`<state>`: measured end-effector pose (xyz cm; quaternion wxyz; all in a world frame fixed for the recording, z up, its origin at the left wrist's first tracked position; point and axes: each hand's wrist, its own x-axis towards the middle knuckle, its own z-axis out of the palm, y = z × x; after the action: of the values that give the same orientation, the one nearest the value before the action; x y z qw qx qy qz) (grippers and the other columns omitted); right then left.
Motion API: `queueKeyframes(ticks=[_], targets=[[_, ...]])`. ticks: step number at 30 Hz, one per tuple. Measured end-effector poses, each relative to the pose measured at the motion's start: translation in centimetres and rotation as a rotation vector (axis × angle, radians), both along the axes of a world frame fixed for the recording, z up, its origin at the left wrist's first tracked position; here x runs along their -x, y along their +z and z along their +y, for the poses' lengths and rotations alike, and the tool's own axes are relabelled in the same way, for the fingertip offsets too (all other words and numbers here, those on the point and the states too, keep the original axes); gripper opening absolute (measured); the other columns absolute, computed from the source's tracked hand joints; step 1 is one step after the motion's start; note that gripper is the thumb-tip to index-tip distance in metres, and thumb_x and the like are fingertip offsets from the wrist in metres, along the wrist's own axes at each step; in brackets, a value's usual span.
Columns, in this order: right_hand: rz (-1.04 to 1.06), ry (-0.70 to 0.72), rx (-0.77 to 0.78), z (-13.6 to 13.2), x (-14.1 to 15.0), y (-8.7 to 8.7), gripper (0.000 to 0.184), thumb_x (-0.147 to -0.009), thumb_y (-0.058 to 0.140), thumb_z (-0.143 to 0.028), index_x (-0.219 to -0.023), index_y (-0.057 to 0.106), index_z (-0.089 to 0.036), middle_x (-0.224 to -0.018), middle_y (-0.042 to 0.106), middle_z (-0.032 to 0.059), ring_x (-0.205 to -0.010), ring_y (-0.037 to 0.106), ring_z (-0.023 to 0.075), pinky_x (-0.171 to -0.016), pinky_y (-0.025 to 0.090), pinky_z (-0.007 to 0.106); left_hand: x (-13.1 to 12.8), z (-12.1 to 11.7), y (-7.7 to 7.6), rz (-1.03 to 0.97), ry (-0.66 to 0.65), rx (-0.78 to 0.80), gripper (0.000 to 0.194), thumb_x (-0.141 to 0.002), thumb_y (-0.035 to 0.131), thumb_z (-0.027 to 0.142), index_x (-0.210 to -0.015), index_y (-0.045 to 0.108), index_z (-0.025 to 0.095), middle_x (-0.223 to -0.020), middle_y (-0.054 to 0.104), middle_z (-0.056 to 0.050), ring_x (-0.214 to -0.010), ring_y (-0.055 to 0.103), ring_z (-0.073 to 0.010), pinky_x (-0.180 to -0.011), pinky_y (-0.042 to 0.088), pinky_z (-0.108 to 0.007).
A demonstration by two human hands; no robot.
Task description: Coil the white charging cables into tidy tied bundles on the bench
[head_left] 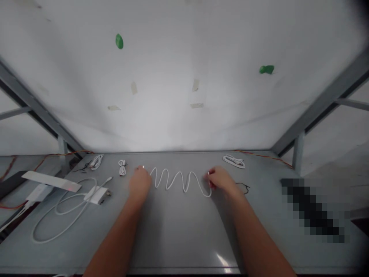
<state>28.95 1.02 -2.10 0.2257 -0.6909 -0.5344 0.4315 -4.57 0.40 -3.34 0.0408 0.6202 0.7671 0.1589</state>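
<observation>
A thin white cable (175,180) stretches in zigzag waves over the grey tabletop (184,231). My left hand (140,182) pinches its left end, where a small white tip shows above the fingers. At the other end, my right hand (219,179) has its fingers closed on the cable, with a white tip showing near the thumb. Just left of my left hand lies a small tied white cable bundle (122,168). Beyond my right hand rests a coiled white cable (234,161), and a black twist tie (244,187) lies near my right wrist.
On the left are a white charger (97,195) with a long looped cable (57,234), a white strip (52,181) and another coiled cable (97,161). A pixelated dark object (313,209) lies at right. A white wall (161,127) stands behind, with metal frame bars (317,111) at both sides.
</observation>
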Motion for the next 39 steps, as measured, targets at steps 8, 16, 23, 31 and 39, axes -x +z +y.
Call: queueKeyframes(ticks=[8,16,23,31,39], targets=[[0.722,0.043,0.020,-2.2,9.3,-2.4,0.022,-0.075,0.071,-0.016,-0.088,0.055,-0.024,-0.060,0.069,-0.0026,-0.049,0.068,0.0194,-0.048,0.058,0.030,-9.8,-1.7,-2.7,-0.343,-0.374,-0.126,0.032,-0.106,0.045,0.028,-0.094,0.072,0.018,-0.095,0.075,-0.011,-0.089,0.069,-0.0224,-0.083,0.050,-0.034],[1.021,-0.042,0.006,-1.4,8.9,-1.5,0.029,-0.095,0.057,-0.043,-0.082,0.066,-0.018,-0.066,0.070,0.0055,-0.054,0.066,0.0178,-0.052,0.061,0.030,-9.7,-1.6,-2.5,-0.773,-0.412,-0.251,0.033,-0.105,0.049,0.037,-0.110,0.078,0.021,-0.103,0.077,-0.008,-0.094,0.070,-0.0218,-0.085,0.053,-0.034],[1.029,0.015,0.027,-1.9,9.6,-1.5,0.043,-0.102,0.054,-0.054,-0.085,0.066,-0.016,-0.061,0.068,0.0031,-0.048,0.062,0.0155,-0.041,0.053,0.024,-9.9,-1.9,-1.3,-0.781,-0.363,-0.276,0.025,-0.097,0.065,0.040,-0.102,0.084,0.025,-0.090,0.071,-0.004,-0.081,0.068,-0.0184,-0.074,0.054,-0.030],[1.046,0.000,-0.045,-2.0,10.1,-1.4,0.037,-0.094,0.064,-0.054,-0.083,0.065,-0.018,-0.067,0.070,0.0042,-0.054,0.066,0.0171,-0.047,0.059,0.028,-9.9,-1.9,-0.7,-0.804,-0.379,-0.331,0.029,-0.096,0.064,0.044,-0.090,0.083,0.023,-0.094,0.068,-0.006,-0.085,0.067,-0.0197,-0.079,0.055,-0.032],[0.797,-0.215,-0.258,-1.5,9.7,-2.2,0.027,-0.090,0.057,-0.048,-0.078,0.048,-0.026,-0.063,0.060,-0.0027,-0.052,0.062,0.0170,-0.050,0.053,0.029,-10.5,-2.4,-1.4,-0.964,-0.375,-0.052,0.064,-0.106,0.028,0.067,-0.103,0.070,0.019,-0.073,0.068,-0.003,-0.063,0.061,-0.0173,-0.061,0.048,-0.028]])
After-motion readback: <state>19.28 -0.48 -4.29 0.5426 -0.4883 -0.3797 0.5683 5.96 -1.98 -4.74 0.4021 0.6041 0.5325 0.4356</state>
